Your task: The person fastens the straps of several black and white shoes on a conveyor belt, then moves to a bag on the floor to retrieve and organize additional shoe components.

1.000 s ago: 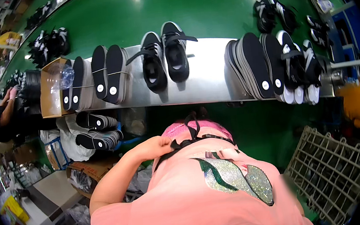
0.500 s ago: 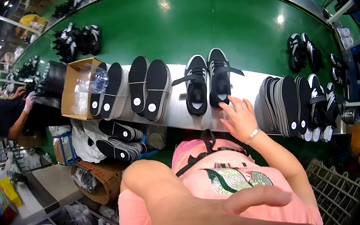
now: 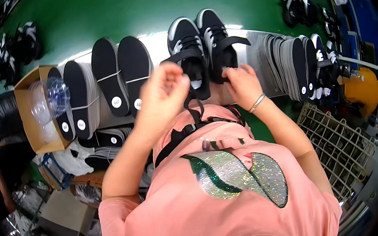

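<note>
A pair of black and grey sneakers with loose black straps stands on the metal bench, toes pointing away from me. At the heel of the right sneaker [image 3: 218,44], my right hand [image 3: 245,87] has its thumb and fingers closed on the collar. My left hand [image 3: 162,93] hovers by the heel of the left sneaker [image 3: 185,39], fingers loosely curled and thumb apart, with nothing visible in it. It partly covers a banded stack of black insoles [image 3: 134,61]. Another banded insole stack [image 3: 108,76] lies to its left.
More insole stacks [image 3: 82,90] and an open cardboard box [image 3: 37,133] of clear plastic pieces are at left. At right are more insoles [image 3: 281,65] and strapped shoes [image 3: 322,68]. A wire basket [image 3: 337,152] stands lower right. Shoes [image 3: 295,5] rest on the green surface [image 3: 148,6].
My left hand has swung up from low in front of my body to the left sneaker. My right hand has closed at the right sneaker's heel. The whole view has shifted.
</note>
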`<state>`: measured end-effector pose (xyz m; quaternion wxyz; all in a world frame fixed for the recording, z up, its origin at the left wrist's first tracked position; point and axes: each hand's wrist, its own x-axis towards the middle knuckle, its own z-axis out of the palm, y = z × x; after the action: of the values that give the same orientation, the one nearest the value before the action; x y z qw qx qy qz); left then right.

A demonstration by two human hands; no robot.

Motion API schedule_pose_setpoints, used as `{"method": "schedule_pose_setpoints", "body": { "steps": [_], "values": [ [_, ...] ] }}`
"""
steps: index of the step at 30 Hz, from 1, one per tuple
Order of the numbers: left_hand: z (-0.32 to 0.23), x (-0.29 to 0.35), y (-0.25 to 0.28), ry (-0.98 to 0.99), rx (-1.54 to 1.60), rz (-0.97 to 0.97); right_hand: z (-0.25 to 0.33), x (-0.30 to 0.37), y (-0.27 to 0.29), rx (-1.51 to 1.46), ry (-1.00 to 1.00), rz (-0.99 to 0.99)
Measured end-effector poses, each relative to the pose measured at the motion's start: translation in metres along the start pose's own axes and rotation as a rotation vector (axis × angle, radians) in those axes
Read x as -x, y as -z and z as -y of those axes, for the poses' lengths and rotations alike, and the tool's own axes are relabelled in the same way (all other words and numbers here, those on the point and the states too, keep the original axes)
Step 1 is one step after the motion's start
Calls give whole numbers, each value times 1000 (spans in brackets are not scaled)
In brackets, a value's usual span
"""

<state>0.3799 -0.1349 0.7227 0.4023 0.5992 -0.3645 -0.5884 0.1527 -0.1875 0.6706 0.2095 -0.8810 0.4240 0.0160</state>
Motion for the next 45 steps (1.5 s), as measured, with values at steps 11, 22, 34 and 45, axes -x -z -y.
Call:
{"method": "schedule_pose_setpoints", "body": {
  "steps": [11, 22, 34, 45],
  "values": [
    [90, -61, -55, 106, -389, -121, -101, 42, 66, 109, -173, -595],
    [51, -75, -88, -336, -1047, -215, -147, 93, 79, 154, -629, -365],
    [33, -109, -72, -503, -650, -245, -13, 26, 79, 228, 271, -76],
    [46, -117, -74, -219, -298, -336, 4, -37, 2, 202, 48, -23]
  ]
}}
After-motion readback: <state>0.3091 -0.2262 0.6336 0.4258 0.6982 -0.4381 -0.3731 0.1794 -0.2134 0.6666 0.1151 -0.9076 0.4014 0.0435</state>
